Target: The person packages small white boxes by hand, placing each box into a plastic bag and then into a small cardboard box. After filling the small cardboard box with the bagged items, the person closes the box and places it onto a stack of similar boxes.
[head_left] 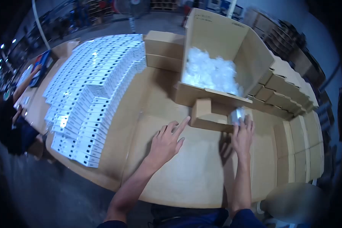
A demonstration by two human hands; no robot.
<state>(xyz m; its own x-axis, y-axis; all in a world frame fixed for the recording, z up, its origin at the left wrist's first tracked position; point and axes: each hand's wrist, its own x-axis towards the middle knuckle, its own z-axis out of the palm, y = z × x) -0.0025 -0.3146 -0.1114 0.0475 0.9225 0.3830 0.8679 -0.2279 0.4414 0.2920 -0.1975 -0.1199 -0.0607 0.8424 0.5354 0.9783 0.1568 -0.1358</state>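
A small open cardboard box (207,124) stands on the table just in front of a large carton. At its right end, my right hand (242,138) has its fingers closed on a shiny, clear plastic-wrapped item (237,114); what is inside the wrap I cannot make out. My left hand (164,143) hovers over the table, fingers apart and holding nothing, its index finger stretched toward the small box's left corner. Behind, the large open carton (224,32) contains a heap of clear plastic-wrapped pieces (209,70).
Rows of stacked white boxes (95,87) cover the left of the cardboard-topped table (178,178). Flattened cardboard (283,81) is piled at the right, with bundled cardboard (302,148) nearer me. A closed carton (163,51) stands behind. Another person (15,117) works at far left.
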